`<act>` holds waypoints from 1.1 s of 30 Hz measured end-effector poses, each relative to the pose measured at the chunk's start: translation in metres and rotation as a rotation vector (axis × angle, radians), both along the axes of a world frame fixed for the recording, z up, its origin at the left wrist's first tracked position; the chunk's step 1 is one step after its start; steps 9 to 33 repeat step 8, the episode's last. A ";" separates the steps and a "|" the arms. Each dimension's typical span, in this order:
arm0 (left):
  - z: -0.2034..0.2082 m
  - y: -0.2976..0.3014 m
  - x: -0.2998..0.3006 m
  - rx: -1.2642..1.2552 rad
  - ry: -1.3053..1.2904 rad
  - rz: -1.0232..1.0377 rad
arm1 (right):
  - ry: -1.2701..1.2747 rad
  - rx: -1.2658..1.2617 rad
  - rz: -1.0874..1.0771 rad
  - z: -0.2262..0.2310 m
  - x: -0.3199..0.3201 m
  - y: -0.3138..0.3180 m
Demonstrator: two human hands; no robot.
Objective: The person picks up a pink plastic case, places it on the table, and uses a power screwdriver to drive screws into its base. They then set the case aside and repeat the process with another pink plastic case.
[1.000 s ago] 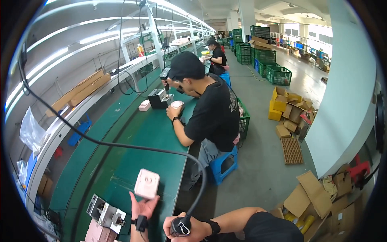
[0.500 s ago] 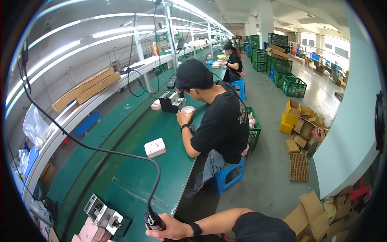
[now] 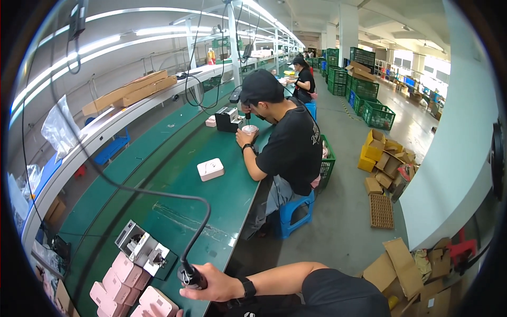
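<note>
My right hand is wrapped round a black corded electric screwdriver. Its cable rises from the top and loops away to the left; its lower end is hidden. Only part of my left hand shows at the bottom edge, its fingers on a pink, rounded box. Close beside that box, several similar pink boxes lie piled on the green bench. Just beyond them stands a small silver-and-black bench device, probably a screw feeder.
A co-worker on a blue stool bends over a pale round part ahead. Another pink box lies between us. A shelf runs along the left. Cardboard boxes and green crates stand on the right.
The view has shifted down and left, bringing more pink boxes and my left hand into sight. My right hand still grips the screwdriver. The co-worker now holds a driver upright over the round part.
</note>
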State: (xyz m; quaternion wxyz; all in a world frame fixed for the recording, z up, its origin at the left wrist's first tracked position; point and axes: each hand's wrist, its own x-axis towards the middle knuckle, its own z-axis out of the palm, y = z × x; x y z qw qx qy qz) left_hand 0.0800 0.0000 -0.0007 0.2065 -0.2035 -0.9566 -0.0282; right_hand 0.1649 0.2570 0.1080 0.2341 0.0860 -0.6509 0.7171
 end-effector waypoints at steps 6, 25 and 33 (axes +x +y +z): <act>-0.010 -0.002 -0.013 0.060 -0.004 -0.009 | 0.031 0.131 -0.276 0.001 -0.032 -0.011; 0.001 0.004 -0.006 -0.058 -0.281 0.065 | -0.004 0.215 -0.367 0.006 -0.047 -0.007; 0.001 0.004 -0.006 -0.058 -0.281 0.065 | -0.004 0.215 -0.367 0.006 -0.047 -0.007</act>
